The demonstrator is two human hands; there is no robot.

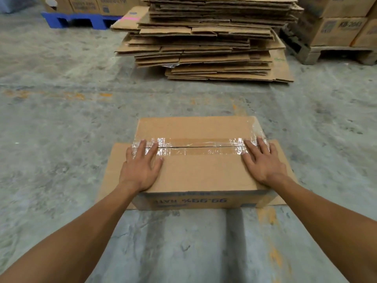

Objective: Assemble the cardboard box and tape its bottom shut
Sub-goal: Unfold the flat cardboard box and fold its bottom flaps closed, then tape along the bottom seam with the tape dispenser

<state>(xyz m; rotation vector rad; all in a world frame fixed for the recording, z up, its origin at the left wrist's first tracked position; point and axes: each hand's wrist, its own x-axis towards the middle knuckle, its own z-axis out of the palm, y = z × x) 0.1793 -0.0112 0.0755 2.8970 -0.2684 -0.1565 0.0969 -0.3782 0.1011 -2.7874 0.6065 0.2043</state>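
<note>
A brown cardboard box (201, 172) stands upside down on the concrete floor, its printed side facing me with the lettering inverted. Its upward-facing flaps are closed, and a strip of clear tape (199, 147) runs along the centre seam from end to end. My left hand (140, 167) lies flat on the left end of that face, fingers spread over the tape. My right hand (263, 162) lies flat on the right end, fingertips on the tape. Neither hand holds anything. Flaps stick out at floor level on both sides of the box.
A tall stack of flattened cardboard boxes (206, 37) lies on the floor beyond the box. A blue pallet (81, 20) with cartons stands at the far left. A wooden pallet (334, 53) with printed cartons stands at the far right.
</note>
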